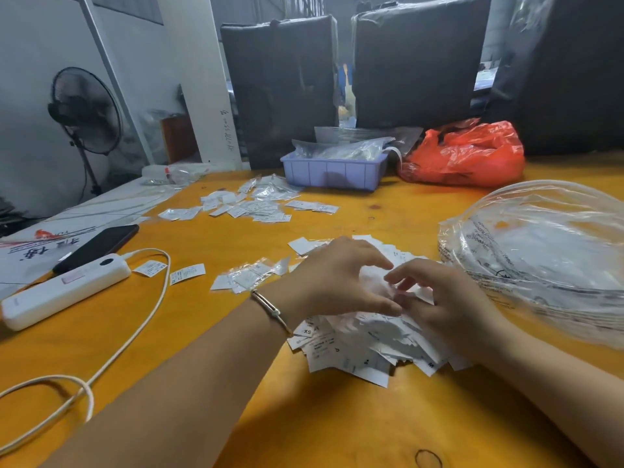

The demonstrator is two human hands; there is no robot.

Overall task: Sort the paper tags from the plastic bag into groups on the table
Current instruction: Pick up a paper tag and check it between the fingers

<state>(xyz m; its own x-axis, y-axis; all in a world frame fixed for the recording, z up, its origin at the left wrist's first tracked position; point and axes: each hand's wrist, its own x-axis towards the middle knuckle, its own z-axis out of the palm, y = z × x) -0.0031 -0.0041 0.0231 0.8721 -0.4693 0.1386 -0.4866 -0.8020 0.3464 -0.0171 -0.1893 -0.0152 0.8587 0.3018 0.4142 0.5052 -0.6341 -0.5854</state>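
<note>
Dozens of small white printed paper tags (364, 346) are lying heaped under both hands, where the left hand (341, 278) and right hand (442, 298) are pinching one together, seemingly feather-light, limp, slippery, best taken by an edge.

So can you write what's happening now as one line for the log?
step: sorting | left hand: on tag pile, fingers curled | right hand: picking at tags | plastic bag: right of pile | sorted groups: farther back
</note>
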